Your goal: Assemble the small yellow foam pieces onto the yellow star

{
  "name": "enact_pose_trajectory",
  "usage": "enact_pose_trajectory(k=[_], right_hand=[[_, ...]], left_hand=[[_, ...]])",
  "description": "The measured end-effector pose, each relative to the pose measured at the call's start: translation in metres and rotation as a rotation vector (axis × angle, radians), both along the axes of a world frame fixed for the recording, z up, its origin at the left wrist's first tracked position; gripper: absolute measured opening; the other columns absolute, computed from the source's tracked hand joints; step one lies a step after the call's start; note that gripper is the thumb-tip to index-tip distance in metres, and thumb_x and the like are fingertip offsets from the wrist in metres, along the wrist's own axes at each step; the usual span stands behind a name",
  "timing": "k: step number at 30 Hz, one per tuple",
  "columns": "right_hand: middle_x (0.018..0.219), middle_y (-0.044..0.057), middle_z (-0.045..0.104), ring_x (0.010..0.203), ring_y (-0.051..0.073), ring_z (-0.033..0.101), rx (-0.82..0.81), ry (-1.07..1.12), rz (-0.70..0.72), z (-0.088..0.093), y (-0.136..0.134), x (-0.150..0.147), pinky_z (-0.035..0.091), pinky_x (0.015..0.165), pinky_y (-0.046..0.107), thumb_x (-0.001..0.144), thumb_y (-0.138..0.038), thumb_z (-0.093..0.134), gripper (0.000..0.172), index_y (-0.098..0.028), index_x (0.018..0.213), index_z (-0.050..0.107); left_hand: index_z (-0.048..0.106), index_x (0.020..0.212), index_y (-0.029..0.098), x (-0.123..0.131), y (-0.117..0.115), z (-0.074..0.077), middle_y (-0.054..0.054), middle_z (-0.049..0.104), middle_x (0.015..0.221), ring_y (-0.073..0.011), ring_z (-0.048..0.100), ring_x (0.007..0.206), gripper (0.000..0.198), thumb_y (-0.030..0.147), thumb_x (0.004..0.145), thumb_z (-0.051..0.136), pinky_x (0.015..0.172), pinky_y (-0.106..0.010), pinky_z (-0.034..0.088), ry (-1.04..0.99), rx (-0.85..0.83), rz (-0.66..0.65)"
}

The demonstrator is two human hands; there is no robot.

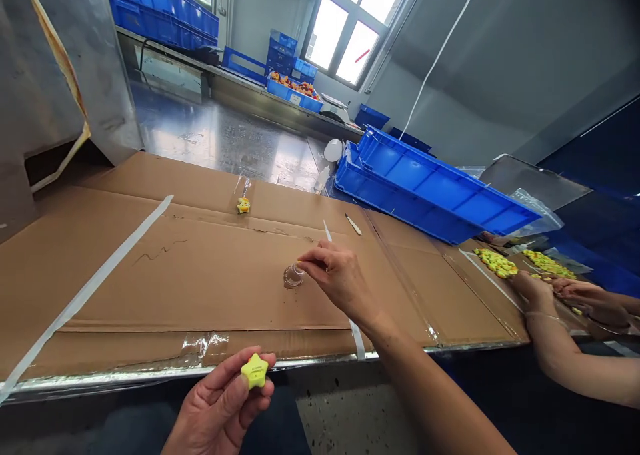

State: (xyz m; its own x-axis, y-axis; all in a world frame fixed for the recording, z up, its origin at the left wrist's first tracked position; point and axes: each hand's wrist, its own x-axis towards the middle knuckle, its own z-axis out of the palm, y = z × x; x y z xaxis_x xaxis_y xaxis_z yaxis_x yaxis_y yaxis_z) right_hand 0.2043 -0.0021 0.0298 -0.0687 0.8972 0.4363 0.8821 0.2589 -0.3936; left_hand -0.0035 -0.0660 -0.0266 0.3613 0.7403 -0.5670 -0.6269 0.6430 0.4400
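Head view: the left hand (223, 405) sits low at the near edge of the table (150, 375), its grip closed on a small yellow star (255, 371) pinched between thumb and fingers. The star carries a faint mark on its face, too small to read. The right hand (337, 275) reaches out over the cardboard (190, 268) that covers the table, and its thumb and forefinger pinch the rim of a small clear cup (293, 276) that rests on the cardboard just left of the fingertips.

Beyond the cup, a second star (243, 205), yellow with some orange, lies on the cardboard near a strip of clear tape. A thin white stick (327, 231) lies just behind the right hand, and a small white blade-like piece (353, 224) lies a little to its right. A long strip of pale tape (95, 285) runs aslant across the left part of the cardboard.

To the right, another person's hands (565, 291) rest on the cardboard, beside heaps of yellow-green pieces (496, 262). Behind these stand stacked blue trays (425, 188), with clear plastic bags (537, 215) at their right end. A white bulb-shaped thing (333, 150) stands at the trays' left end. Farther back, a metal bench carries more blue crates (290, 61), one filled with orange and yellow pieces and bearing a white label that cannot be read.
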Motion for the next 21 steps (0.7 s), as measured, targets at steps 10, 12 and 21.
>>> enact_pose_trajectory(k=[10,12,21], right_hand=[[0.068,-0.003,0.06,0.06,0.011,0.054,0.002,-0.047,-0.002,0.0006,0.0033,0.0015,0.037,0.056,0.021,0.075,0.002,0.076,0.018,-0.016,0.074,0.073],[0.068,-0.003,0.06,0.059,0.011,0.054,0.0,-0.05,-0.005,0.0,0.0037,0.0016,0.038,0.056,0.021,0.076,0.001,0.077,0.017,-0.016,0.074,0.073],[0.067,-0.003,0.059,0.059,0.011,0.054,-0.013,-0.056,-0.001,0.0011,0.0029,0.0006,0.037,0.056,0.021,0.075,0.001,0.077,0.018,-0.016,0.073,0.073]], left_hand=[[0.078,0.074,0.012,-0.0002,0.0012,-0.0047,-0.014,0.077,0.082,-0.0168,0.069,0.055,0.038,0.018,0.039,0.092,0.053,-0.019,0.058,-0.006,-0.009,0.001],[0.078,0.075,0.012,-0.0007,0.0012,-0.0053,-0.014,0.077,0.083,-0.0167,0.069,0.056,0.038,0.018,0.04,0.092,0.054,-0.019,0.058,-0.013,-0.008,-0.003],[0.077,0.078,0.011,-0.0019,0.0006,-0.0065,-0.015,0.077,0.086,-0.0163,0.069,0.056,0.037,0.019,0.044,0.091,0.055,-0.02,0.058,-0.018,0.002,-0.012]])
